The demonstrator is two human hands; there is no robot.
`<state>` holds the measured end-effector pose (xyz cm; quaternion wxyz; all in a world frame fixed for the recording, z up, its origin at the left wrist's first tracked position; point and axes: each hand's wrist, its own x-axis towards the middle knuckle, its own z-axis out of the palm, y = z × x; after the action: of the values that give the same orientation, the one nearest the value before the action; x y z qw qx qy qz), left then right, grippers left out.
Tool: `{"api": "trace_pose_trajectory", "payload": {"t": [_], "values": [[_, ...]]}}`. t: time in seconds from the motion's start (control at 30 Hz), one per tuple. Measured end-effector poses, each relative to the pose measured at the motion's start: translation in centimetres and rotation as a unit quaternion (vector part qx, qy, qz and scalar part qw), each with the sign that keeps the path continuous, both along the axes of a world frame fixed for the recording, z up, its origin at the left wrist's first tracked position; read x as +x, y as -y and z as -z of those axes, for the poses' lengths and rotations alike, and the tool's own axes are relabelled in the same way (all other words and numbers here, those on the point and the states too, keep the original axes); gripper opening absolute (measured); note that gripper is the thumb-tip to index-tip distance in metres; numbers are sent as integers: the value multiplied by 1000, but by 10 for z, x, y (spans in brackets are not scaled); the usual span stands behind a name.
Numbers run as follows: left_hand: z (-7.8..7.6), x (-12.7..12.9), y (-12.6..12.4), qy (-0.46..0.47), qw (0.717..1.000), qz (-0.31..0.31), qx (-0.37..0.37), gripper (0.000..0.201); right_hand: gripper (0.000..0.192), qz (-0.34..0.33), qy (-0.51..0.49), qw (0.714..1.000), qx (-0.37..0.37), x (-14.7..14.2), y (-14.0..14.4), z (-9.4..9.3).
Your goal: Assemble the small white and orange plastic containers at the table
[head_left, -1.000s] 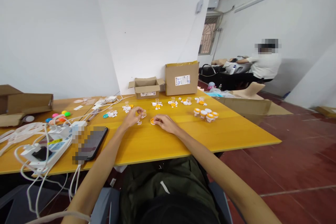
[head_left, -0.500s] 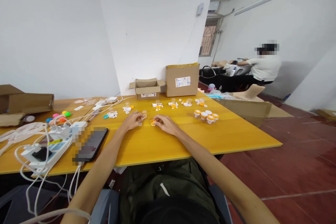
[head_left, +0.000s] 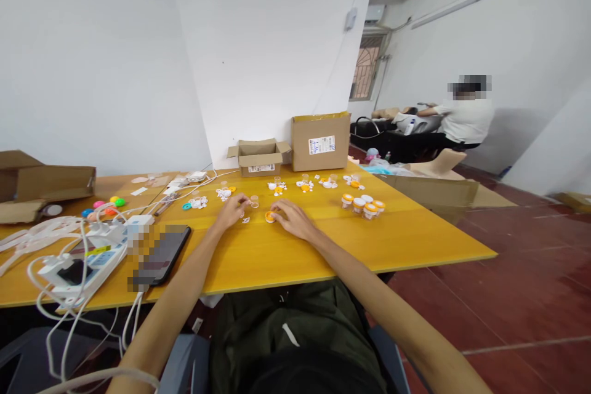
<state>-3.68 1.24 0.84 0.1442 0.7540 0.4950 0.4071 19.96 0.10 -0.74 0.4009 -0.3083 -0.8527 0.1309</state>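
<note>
My left hand [head_left: 233,210] reaches over the table with its thumb and fingers apart. Its fingertips are close to a small clear cup [head_left: 254,201]; whether they touch it I cannot tell. Just below that hand lie small white pieces [head_left: 245,219]. My right hand [head_left: 293,220] rests on the table, its fingertips closed on the edge of an orange lid [head_left: 270,217]. Along the back sit several small groups of white pieces, lids and clear cups, such as the white pieces [head_left: 225,194]. To the right stand several lidded jars [head_left: 358,205] with orange or white tops.
An open carton [head_left: 259,166] and a larger closed box [head_left: 320,143] stand against the wall. On the left are a power strip [head_left: 99,261] with cables, a phone [head_left: 168,252], coloured balls [head_left: 119,202] and another carton [head_left: 60,180]. A person [head_left: 464,120] sits farther off.
My left hand has lifted slightly from the white pieces, its fingertips moving up toward the clear cup. My right hand stays at the orange lid.
</note>
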Motion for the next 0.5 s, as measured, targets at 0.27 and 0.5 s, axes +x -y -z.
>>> {"api": "trace_pose_trajectory", "payload": {"t": [0.27,0.5], "values": [[-1,1,-1,131,991,-4,-26,22,13,17,52,996,74,-2,3,0],[-2,1,-7,186,982,-24,-35,22,15,11,94,988,120,-13,10,-3]]}}
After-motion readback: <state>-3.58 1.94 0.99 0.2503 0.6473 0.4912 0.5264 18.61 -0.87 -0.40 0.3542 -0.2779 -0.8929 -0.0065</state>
